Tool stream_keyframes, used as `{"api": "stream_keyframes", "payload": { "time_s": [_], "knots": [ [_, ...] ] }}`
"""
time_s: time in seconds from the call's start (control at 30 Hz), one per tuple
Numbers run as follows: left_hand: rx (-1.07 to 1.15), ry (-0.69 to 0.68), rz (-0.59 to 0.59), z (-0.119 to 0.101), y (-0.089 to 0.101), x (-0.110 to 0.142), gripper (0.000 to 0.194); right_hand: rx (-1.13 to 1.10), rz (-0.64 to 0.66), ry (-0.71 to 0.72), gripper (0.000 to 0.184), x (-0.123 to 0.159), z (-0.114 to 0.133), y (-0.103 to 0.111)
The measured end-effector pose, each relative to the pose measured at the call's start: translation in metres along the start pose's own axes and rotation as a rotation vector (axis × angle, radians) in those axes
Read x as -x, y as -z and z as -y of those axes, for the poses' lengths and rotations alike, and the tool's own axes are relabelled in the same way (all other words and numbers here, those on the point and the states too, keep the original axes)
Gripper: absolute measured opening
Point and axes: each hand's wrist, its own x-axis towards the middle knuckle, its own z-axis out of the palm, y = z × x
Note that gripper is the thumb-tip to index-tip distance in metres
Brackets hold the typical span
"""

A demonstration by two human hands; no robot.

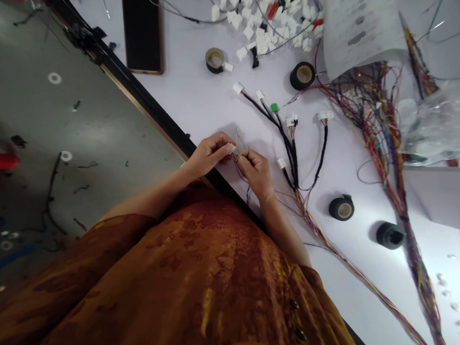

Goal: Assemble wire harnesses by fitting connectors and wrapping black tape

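My left hand (208,154) pinches a small white connector (231,148) near the table's edge. My right hand (255,170) is closed on thin coloured wires (239,143) that run into that connector. Both hands meet just above the table's dark edge. A black-taped wire harness (291,150) with several white plugs and one green plug (274,107) lies just right of my hands, and loose coloured wires trail from it toward the lower right.
A white table (197,98) carries a dark phone (142,32), several tape rolls (341,208), a pile of white connectors (262,20), a printed sheet (361,27), a clear plastic bag (435,125) and a big tangle of coloured wires (367,107). Grey floor lies left.
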Motion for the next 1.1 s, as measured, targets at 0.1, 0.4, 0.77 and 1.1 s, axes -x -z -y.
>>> {"api": "stream_keyframes", "payload": {
  "time_s": [0.1,0.4,0.77,1.1],
  "knots": [
    [-0.013,-0.015,0.004,-0.0001,-0.0021,0.0001,0.028,-0.004,-0.018,0.03,0.024,0.0019,-0.001,-0.0027],
    [-0.021,0.013,0.047,-0.0011,-0.0024,0.0014,0.026,0.051,-0.053,0.135,0.024,0.0008,-0.0025,-0.0061],
    [-0.018,-0.011,0.051,0.0008,-0.0045,0.0012,0.022,0.139,-0.092,0.171,0.022,-0.0008,-0.0077,-0.0066],
    [-0.066,-0.013,-0.001,-0.0001,-0.0051,-0.0015,0.029,0.629,-0.052,0.241,0.024,-0.0017,0.0012,-0.0048]
  ]
}}
